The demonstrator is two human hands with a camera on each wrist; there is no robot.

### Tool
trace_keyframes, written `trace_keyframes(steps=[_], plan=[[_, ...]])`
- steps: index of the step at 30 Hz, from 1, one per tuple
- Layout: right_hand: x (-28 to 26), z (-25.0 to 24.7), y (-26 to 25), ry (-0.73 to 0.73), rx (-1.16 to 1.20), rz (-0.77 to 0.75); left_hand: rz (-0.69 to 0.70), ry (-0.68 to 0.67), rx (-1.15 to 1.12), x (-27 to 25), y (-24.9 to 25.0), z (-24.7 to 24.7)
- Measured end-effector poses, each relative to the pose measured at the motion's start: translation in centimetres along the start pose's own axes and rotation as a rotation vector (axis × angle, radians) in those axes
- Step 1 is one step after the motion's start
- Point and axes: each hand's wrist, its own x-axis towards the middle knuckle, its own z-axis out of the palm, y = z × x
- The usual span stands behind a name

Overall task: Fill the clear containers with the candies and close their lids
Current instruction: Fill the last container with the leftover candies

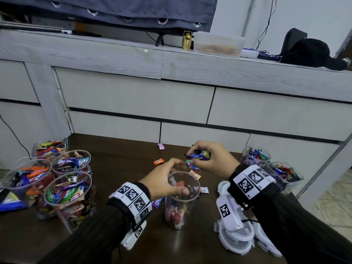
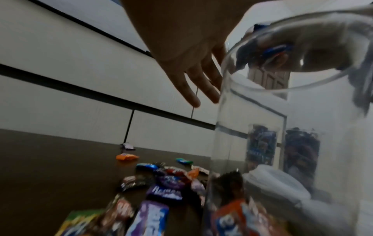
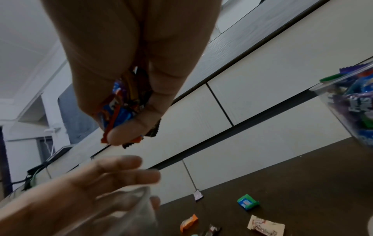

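Observation:
A tall clear container (image 1: pixel 181 204) stands on the dark table (image 1: pixel 122 174), its lower part holding a few candies. My left hand (image 1: pixel 176 178) grips its rim, thumb on the near side and fingers over the far side; the left wrist view shows the fingers (image 2: pixel 196 89) lying beside the container (image 2: pixel 252 124). My right hand (image 1: pixel 203 161) hovers just behind and above the opening, clutching a bunch of wrapped candies (image 1: pixel 200 154). From the right wrist the candies (image 3: pixel 121 111) sit pinched between thumb and fingers, above my left hand (image 3: pixel 113 175) and the container rim (image 3: pixel 131 210).
Several open containers full of candies (image 1: pixel 68 195) crowd the left; two more (image 1: pixel 256 156) stand at the right. White clip lids (image 1: pixel 236 237) are stacked under my right wrist. Loose candies (image 1: pixel 159 161) lie scattered behind the container. Grey drawers (image 1: pixel 133 96) rise behind the table.

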Motion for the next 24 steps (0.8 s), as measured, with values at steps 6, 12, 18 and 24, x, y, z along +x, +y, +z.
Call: trace_keyframes(steps=[6, 12, 18, 24], plan=[[-0.8, 2.0, 0.1, -0.182, -0.099, -0.117, -0.048, -0.043, -0.026, -0.6, -1.0, 0.4], [-0.8, 3.0, -0.7, -0.365, -0.286, -0.167, -0.006, -0.022, -0.084, -0.8, -1.1, 0.4], [-0.4, 3.0, -1.4, -0.42, -0.365, -0.22, 0.03, -0.048, -0.125, -0.7, -1.4, 0.2], [-0.9, 3.0, -1.5, -0.395, -0.392, -0.238, 0.056, -0.05, -0.14, -0.7, -1.4, 0.4]])
